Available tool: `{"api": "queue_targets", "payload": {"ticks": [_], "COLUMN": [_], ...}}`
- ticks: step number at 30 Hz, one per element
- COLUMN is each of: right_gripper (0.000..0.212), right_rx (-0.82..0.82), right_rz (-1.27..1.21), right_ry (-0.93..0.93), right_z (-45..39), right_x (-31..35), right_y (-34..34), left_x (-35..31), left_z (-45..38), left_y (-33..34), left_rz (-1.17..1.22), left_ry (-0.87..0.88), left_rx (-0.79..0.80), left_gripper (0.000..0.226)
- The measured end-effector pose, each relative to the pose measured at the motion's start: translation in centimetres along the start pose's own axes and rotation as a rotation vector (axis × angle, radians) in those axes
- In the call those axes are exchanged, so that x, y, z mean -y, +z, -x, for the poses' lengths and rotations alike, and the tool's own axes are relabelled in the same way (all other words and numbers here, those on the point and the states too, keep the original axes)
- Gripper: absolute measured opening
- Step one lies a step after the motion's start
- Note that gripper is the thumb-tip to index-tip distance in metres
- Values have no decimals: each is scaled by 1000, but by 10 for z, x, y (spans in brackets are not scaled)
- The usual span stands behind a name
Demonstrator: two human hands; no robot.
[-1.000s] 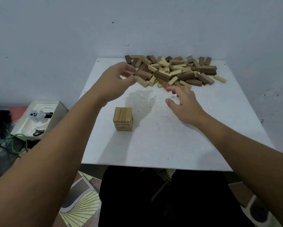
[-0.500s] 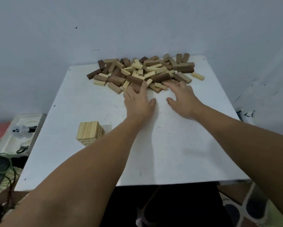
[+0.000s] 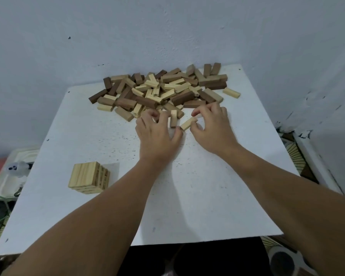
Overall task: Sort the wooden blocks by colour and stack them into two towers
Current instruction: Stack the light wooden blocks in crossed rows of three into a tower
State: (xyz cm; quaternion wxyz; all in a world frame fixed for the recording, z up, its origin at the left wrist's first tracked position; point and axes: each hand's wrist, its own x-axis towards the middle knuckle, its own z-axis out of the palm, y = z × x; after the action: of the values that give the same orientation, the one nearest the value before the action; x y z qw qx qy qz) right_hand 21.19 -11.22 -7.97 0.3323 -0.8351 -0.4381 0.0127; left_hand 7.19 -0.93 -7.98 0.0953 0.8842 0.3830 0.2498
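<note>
Both grips have closed since half a second ago: the right hand (image 3: 211, 126) now pinches a pale block (image 3: 188, 123), the left hand (image 3: 157, 130) another pale block (image 3: 173, 120), at the pile (image 3: 159, 90) edge. Picking resumes; the pale tower (image 3: 89, 177) waits near-left on the bench (image 3: 207, 196).

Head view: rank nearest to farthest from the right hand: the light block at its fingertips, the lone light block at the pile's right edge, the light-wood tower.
1. Light block: at the right hand fingertips, just left of it.
2. Lone light block: beyond the hand, at the right edge of the pile.
3. Light-wood tower: far across the table, near its left edge.
</note>
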Motion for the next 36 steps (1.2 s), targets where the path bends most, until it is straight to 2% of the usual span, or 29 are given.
{"api": "queue_targets", "payload": {"ticks": [3,6,9,14,18,20,23,26,32,36], "right_gripper": [27,24,31,44,38,46,60,57,43,26], "right_rx": [57,74,65,-104,-187,-115,116,261,43,-28], "right_rz": [53,7,-42,-164,53,198,348,411,380,307], "right_ry": [-47,-48,-34,65,119,153,261,258,217,232], "right_z": [2,1,0,-1,-8,-18,-37,-42,-11,28], "right_x": [3,2,-1,-1,-12,-24,-45,-53,-42,-27], "right_y": [0,-2,-2,-7,-21,-31,-47,-53,-52,-51], "left_x": [0,-1,-2,0,6,7,7,7,6,6], "left_z": [1,1,3,2,0,0,0,0,0,2], "left_y": [0,-1,-2,0,5,6,5,6,7,4], "left_rz": [-12,29,46,25,28,25,19,34,39,34], "left_ry": [24,56,86,180,237,246,252,259,289,310], "left_rx": [9,5,3,22,-10,-4,6,-5,-26,2], "left_gripper": [34,32,39,34,31,32,34,34,28,24]}}
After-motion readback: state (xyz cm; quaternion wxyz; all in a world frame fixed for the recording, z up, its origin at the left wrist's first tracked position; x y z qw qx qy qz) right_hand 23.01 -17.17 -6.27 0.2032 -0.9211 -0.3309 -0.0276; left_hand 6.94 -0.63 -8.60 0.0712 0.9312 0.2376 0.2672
